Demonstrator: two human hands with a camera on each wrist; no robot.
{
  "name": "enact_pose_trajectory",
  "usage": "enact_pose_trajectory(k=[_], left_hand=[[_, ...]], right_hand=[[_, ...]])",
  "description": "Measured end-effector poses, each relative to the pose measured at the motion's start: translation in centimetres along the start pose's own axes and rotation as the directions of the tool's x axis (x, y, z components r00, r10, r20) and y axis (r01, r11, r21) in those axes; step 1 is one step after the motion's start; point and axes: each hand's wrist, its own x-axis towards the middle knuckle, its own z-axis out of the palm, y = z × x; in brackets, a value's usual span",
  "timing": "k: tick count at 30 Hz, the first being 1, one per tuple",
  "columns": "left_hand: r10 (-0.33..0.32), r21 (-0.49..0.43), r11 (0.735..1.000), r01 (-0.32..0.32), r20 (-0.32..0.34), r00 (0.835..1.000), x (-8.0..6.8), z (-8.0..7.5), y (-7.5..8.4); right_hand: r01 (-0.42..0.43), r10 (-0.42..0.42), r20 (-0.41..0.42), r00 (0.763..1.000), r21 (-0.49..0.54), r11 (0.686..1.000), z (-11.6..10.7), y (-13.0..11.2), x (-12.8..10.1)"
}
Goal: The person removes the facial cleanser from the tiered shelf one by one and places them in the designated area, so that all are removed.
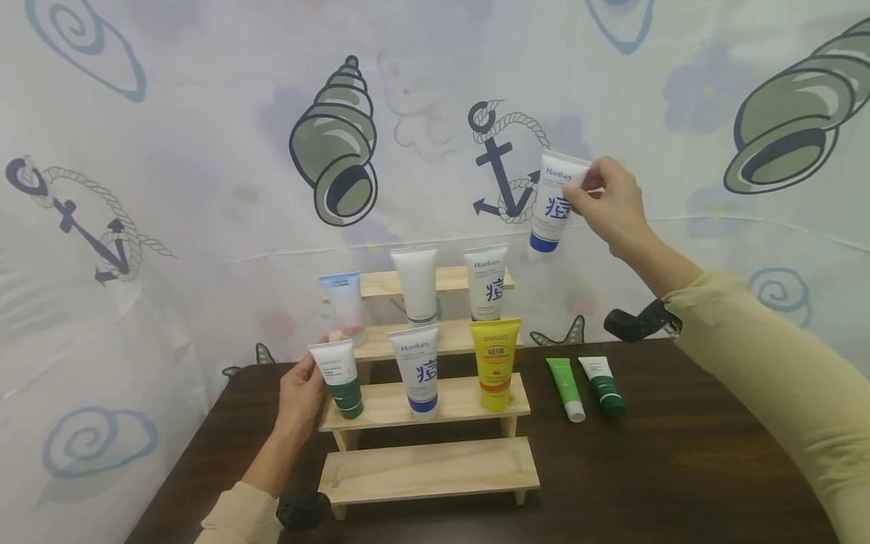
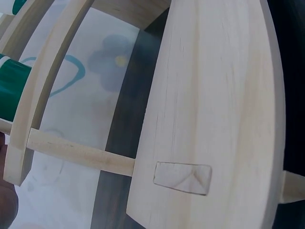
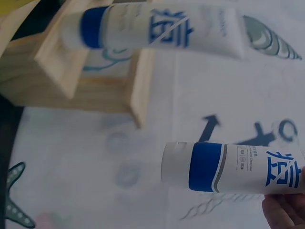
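The left hand (image 1: 299, 394) is gripping a green-capped tube (image 1: 337, 378) on the wooden rack (image 1: 428, 470), while the right hand (image 1: 612, 202) is pinching a blue-capped tube (image 1: 553, 201) aloft (cap down); lowering it upright seems wisest.

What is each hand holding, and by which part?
The right hand pinches a white-and-blue tube by its crimped top end. The left hand grips a white-and-green tube by its side.

sleeves (image 1: 768, 378): beige, long | wrist straps (image 1: 302, 510): black, both arms | hands bare
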Motion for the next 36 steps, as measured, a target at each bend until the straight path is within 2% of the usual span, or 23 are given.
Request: enact_pose_trajectory(k=[8,14,19,23,27,30,33,36], left_hand=[[-0.005,0.021,1.000,0.006,-0.029,1.000,0.2,0.1,0.2],[-0.004,0.047,0.999,0.006,-0.025,1.000,0.2,0.0,0.4],[-0.018,0.035,0.999,0.018,-0.011,1.000,0.3,0.0,0.4],[-0.031,0.042,0.999,0.031,-0.005,1.000,0.3,0.0,0.3],[-0.035,0.042,0.998,0.036,-0.011,0.999,0.4,-0.1,0.4],[-0.022,0.039,0.999,0.023,-0.013,1.000,0.4,-0.1,0.3],[-0.024,0.041,0.999,0.024,-0.002,1.000,0.3,-0.1,0.3],[-0.035,0.040,0.999,0.035,0.013,0.999,0.3,0.0,0.2]], right_hand=[[-0.093,0.093,0.017,0.996,-0.007,0.996,-2.1,7.2,-2.1],[-0.223,0.224,0.056,0.973,-0.030,0.974,-3.2,12.8,-3.5],[-0.316,0.322,0.108,0.941,-0.067,0.946,-4.2,17.0,-4.2],[-0.348,0.364,0.163,0.917,-0.119,0.930,-4.9,20.1,-4.6],[-0.378,0.418,0.224,0.880,-0.204,0.903,-5.1,23.1,-5.1],[-0.421,0.483,0.256,0.838,-0.259,0.869,-5.0,24.8,-5.7],[-0.458,0.520,0.283,0.806,-0.260,0.850,-4.7,26.1,-6.3],[-0.477,0.537,0.295,0.790,-0.251,0.842,-4.3,27.4,-6.8]])
